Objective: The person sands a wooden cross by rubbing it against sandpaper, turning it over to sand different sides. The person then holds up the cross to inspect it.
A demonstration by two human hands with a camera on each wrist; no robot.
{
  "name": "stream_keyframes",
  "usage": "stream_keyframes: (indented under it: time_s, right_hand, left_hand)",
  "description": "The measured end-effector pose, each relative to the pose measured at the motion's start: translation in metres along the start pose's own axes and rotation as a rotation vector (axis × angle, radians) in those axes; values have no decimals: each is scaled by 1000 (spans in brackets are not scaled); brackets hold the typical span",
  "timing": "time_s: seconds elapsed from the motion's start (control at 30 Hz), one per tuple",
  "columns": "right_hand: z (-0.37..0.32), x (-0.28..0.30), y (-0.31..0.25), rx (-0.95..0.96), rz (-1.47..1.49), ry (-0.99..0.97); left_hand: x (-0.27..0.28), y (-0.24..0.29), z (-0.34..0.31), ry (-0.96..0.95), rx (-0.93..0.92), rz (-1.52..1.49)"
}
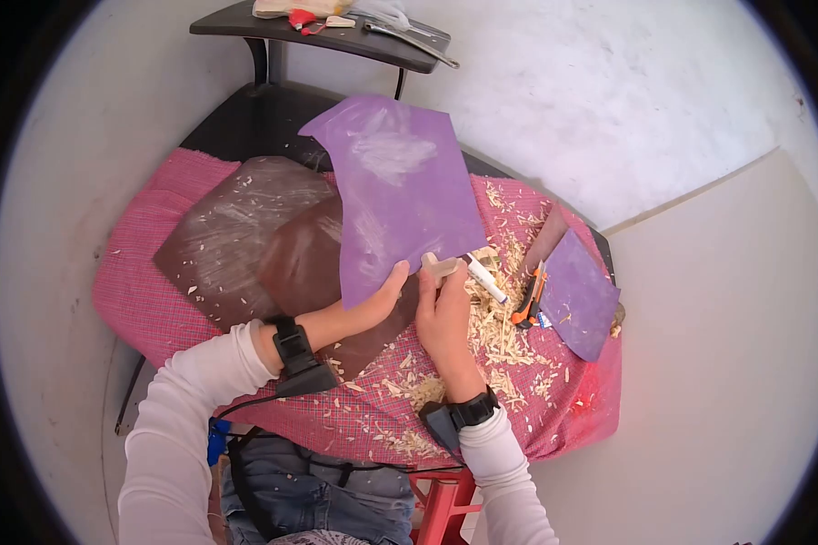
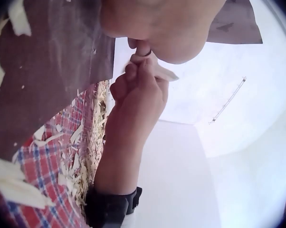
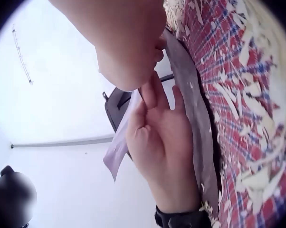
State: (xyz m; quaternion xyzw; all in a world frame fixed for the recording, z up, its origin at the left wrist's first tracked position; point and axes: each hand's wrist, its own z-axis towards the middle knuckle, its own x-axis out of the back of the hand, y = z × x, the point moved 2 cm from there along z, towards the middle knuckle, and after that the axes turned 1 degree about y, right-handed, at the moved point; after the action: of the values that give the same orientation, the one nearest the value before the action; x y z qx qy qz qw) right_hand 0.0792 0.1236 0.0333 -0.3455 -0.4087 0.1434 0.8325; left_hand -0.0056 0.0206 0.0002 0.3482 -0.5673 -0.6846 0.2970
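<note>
A large purple sheet [image 1: 409, 182] with whitish scuffs is pinched at its lower edge by the left hand [image 1: 377, 304], thumb on top. Beside it the right hand [image 1: 447, 322] grips a small pale carved wooden piece [image 1: 441, 267] against the sheet's lower edge. In the left wrist view the right hand [image 2: 136, 109] has its fingers curled round the pale piece [image 2: 164, 72], close to the left hand [image 2: 157, 23]. The right wrist view shows the left hand's palm [image 3: 164, 137] with the purple sheet [image 3: 118, 147] beside it; the right hand [image 3: 128, 38] covers the wooden piece there.
Brown sheets [image 1: 245, 227] lie on a pink checked cloth [image 1: 145, 272] among wood shavings [image 1: 495, 336]. To the right are a white marker [image 1: 488, 280], an orange-black cutter [image 1: 529, 298] and a smaller purple sheet [image 1: 573, 295]. A dark shelf [image 1: 327, 44] at the top holds tools.
</note>
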Motion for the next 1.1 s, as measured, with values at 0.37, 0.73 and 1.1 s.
stream_keyframes:
  time_s: [0.37, 0.73, 1.1]
  right_hand:
    - [6, 2, -7, 29, 34, -8]
    - [12, 6, 2, -21, -21, 59]
    - [17, 7, 9, -44, -25, 64]
  left_hand:
    - [0, 14, -2, -17, -216, 34]
    - [2, 0, -1, -87, -271, 115]
    - [-2, 7, -2, -79, -166, 56]
